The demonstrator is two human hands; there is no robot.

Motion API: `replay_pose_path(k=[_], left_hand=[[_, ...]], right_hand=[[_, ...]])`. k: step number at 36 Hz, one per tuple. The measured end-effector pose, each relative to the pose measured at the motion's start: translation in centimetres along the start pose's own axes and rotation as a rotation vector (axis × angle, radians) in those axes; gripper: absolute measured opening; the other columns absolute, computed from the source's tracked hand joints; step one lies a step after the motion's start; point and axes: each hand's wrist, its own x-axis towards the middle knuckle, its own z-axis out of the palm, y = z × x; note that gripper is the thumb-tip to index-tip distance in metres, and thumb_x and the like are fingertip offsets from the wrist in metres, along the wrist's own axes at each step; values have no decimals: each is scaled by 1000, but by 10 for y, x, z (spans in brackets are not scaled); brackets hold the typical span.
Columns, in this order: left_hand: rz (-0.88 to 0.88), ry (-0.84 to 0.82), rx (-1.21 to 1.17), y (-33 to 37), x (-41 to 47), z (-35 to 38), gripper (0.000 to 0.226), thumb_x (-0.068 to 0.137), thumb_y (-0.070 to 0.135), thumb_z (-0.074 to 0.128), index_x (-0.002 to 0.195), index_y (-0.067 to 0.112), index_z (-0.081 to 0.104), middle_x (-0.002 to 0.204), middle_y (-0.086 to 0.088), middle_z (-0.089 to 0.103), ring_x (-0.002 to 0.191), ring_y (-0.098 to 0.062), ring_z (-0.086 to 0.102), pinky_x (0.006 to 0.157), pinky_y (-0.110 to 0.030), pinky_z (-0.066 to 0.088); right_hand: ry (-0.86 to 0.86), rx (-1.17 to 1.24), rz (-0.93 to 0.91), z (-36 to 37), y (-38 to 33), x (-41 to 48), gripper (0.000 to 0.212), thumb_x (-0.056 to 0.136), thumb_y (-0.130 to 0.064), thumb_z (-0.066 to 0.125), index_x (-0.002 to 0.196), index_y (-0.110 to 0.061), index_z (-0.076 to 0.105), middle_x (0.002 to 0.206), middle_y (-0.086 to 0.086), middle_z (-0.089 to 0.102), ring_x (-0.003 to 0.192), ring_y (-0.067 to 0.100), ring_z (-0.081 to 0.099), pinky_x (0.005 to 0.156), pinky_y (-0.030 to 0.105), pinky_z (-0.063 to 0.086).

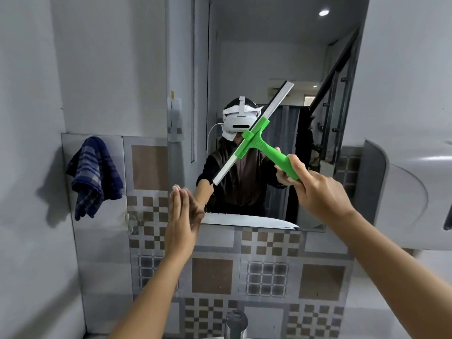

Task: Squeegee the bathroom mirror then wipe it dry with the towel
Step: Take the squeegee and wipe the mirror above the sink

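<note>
The bathroom mirror (256,57) fills the upper middle of the wall and reflects a person with a white headset. My right hand (315,189) grips the green handle of a squeegee (254,137). Its long silver blade lies diagonally against the glass, from upper right down to lower left. My left hand (182,223) is flat with fingers together, pressed against the mirror's lower left corner. A dark blue checked towel (94,174) hangs on the left wall, apart from both hands.
A chrome tap top (236,322) rises at the bottom centre. Patterned brown and grey tiles (266,277) cover the wall below the mirror. A white curved fixture (413,196) juts out on the right wall. A small metal hook (132,220) sits left of the mirror's base.
</note>
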Motion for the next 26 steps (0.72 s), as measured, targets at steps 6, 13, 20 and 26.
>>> replay_pose_path(k=[6, 13, 20, 26], left_hand=[[-41, 39, 1, 7, -2, -1, 77, 87, 29, 60, 146, 8, 16, 156, -11, 5, 138, -32, 24, 62, -24, 54], [86, 137, -11, 21, 47, -25, 65, 93, 23, 53, 146, 15, 17, 155, -10, 12, 140, -30, 21, 98, -41, 44], [173, 127, 144, 16, 134, -61, 59, 97, 37, 26, 145, 5, 18, 156, -12, 12, 144, -25, 10, 116, -36, 18], [244, 149, 219, 12, 151, -69, 62, 96, 33, 32, 147, 7, 9, 157, -10, 6, 144, -21, 5, 111, -14, -6]], right_hand=[[7, -11, 51, 8, 7, -17, 53, 80, -4, 66, 128, -6, 42, 90, 19, 69, 38, 35, 55, 33, 26, 34], [-34, 5, 157, 15, 15, -36, 63, 82, -8, 65, 136, -13, 31, 63, 17, 62, 37, 34, 52, 39, 24, 30], [-52, 49, 273, 22, 3, -50, 59, 83, -8, 63, 137, -4, 38, 64, 21, 63, 41, 37, 54, 36, 32, 36], [-16, 118, 378, 37, -16, -61, 62, 86, -8, 61, 140, -4, 32, 70, 19, 65, 46, 33, 54, 40, 38, 48]])
